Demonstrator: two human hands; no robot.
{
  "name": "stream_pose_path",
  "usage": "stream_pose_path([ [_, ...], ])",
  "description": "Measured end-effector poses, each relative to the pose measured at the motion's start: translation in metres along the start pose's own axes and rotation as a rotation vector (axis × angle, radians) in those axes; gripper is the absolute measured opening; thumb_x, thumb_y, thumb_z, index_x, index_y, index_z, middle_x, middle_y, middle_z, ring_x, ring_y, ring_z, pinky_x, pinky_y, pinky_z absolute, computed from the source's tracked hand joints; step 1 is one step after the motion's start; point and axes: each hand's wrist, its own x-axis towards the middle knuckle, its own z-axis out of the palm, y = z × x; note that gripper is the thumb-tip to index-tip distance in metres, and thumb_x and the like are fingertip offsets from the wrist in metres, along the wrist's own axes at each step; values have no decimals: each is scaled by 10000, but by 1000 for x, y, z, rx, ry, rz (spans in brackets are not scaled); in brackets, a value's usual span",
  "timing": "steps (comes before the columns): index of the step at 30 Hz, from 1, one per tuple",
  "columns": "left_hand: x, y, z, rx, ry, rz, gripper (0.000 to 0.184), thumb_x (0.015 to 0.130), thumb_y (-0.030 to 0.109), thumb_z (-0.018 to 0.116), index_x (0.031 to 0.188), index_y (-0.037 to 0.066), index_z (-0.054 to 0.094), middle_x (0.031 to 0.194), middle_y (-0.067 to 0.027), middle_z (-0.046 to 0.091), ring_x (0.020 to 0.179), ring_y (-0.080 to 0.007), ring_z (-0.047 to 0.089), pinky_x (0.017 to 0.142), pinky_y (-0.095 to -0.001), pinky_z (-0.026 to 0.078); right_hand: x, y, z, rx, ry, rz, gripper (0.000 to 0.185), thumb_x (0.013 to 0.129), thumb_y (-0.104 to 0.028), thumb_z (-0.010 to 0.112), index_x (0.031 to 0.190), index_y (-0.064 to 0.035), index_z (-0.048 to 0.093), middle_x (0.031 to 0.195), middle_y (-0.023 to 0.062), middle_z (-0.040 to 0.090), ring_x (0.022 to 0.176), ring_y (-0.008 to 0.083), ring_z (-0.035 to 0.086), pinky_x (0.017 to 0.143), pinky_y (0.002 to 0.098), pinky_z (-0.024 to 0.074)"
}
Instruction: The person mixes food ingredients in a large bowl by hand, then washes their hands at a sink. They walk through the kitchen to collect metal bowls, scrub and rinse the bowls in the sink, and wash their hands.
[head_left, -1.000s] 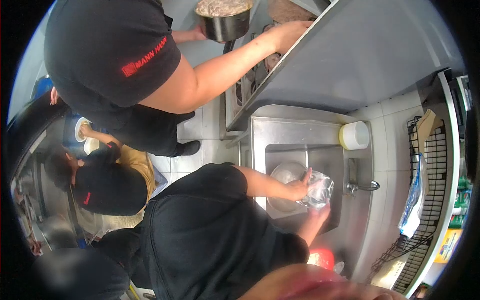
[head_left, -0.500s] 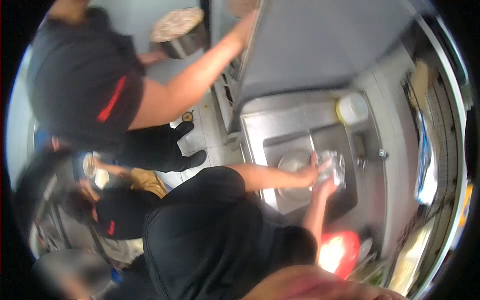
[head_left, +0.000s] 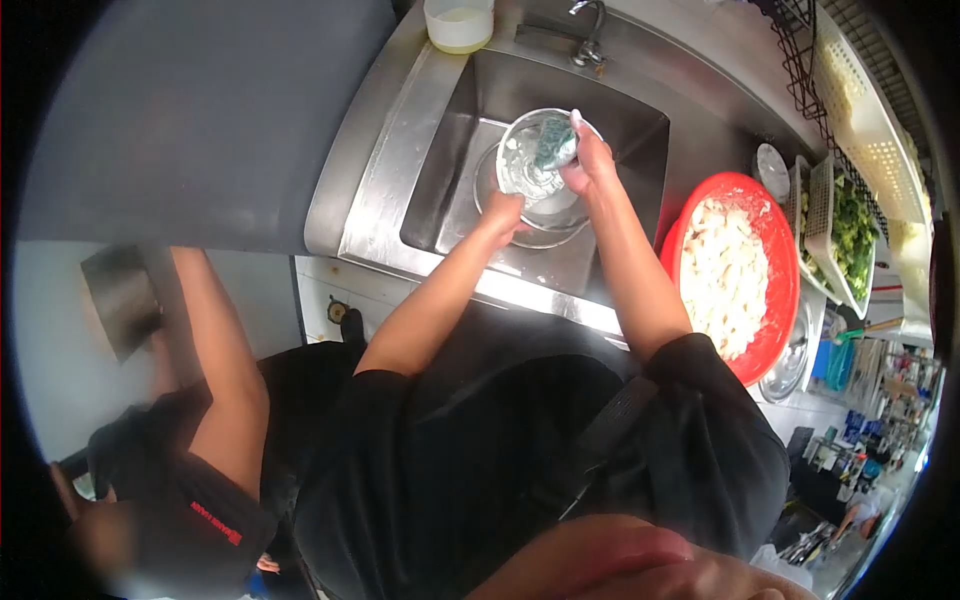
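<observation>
Over the steel sink point(head_left: 430, 190), a clear round container point(head_left: 515, 150) with suds inside is tilted between my hands. My left hand point(head_left: 502, 215) grips its lower left rim. In my right hand point(head_left: 590, 160) is a green scouring pad point(head_left: 556, 143), pressed against the inside of the container at its right. A round metal bowl point(head_left: 484, 180) lies in the sink beneath the container, partly hidden by it and by my left hand.
A faucet point(head_left: 590, 48) stands behind the sink, and a white tub point(head_left: 460, 24) at its back left corner. On the right are a red basin point(head_left: 783, 290) of pale pieces and baskets of greens point(head_left: 852, 235). A co-worker point(head_left: 190, 490) holds a metal pot point(head_left: 122, 300) at left.
The view has swung round toward the sink and the red basin. The clear container now shows its open, sudsy inside, and the green pad has come into sight in my right hand.
</observation>
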Motion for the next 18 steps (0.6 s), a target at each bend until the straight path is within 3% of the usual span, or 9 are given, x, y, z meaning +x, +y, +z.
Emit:
stream_pose_path([
  [1,0,7,-4,-218,-87,-195,385,872,6,419,1252,-38,467,1151,-175,594,1001,-328,626,804,-494,562,-8,-2,-1,-113,9,-14,203,939,-238,551,978,-43,592,841,65,625,776,201,606,733,390,505],
  [3,4,10,-13,-207,-126,-199,385,885,15,408,1263,-40,455,1171,-186,579,1028,-333,612,819,-501,555,-4,-2,-16,-386,17,-37,256,913,-210,585,1094,-31,565,912,78,615,855,181,597,770,364,485],
  [7,10,10,-9,-176,-195,-227,375,910,33,390,1275,-41,437,1209,-209,546,1071,-339,588,834,-511,547,5,19,-20,-408,-57,-129,333,909,-165,575,1216,-80,477,1068,60,583,1002,181,563,876,353,452],
  [8,11,12,-7,-191,-219,-244,372,908,30,393,1269,-46,434,1207,-215,542,1071,-339,586,833,-515,547,-5,20,-14,-421,-154,-67,303,904,-160,582,1172,-41,505,1028,72,587,950,184,564,850,345,453],
  [10,10,16,-3,-179,-253,-240,372,892,15,388,1254,-63,427,1190,-211,528,1039,-345,587,798,-515,559,-7,33,-13,-969,-203,85,233,904,-123,553,1100,3,544,975,89,594,876,179,563,835,360,464],
  [13,6,21,2,-181,-265,-256,370,865,-13,379,1227,-75,418,1166,-207,507,1007,-350,580,769,-528,566,-9,42,-16,-1071,-218,-168,192,888,-89,536,1030,36,571,924,99,599,774,174,557,748,379,505],
  [16,-2,12,13,-205,-204,-320,377,836,-34,366,1210,-58,411,1157,-198,501,1022,-361,564,793,-557,551,21,22,-4,-595,131,-141,203,870,-61,524,1040,38,574,930,117,615,757,203,598,655,393,530],
  [17,-4,6,19,-342,-183,-291,372,836,-28,371,1205,-56,412,1151,-190,502,1020,-363,564,796,-563,549,54,17,-15,-190,103,-109,185,878,-52,509,1027,36,574,915,131,625,735,238,623,584,387,532],
  [18,-6,2,24,-477,-160,-259,367,836,-21,375,1199,-54,412,1144,-183,502,1017,-365,564,799,-568,546,54,14,-14,-186,97,-110,185,878,-52,509,1027,36,574,915,131,625,735,238,623,584,387,532],
])
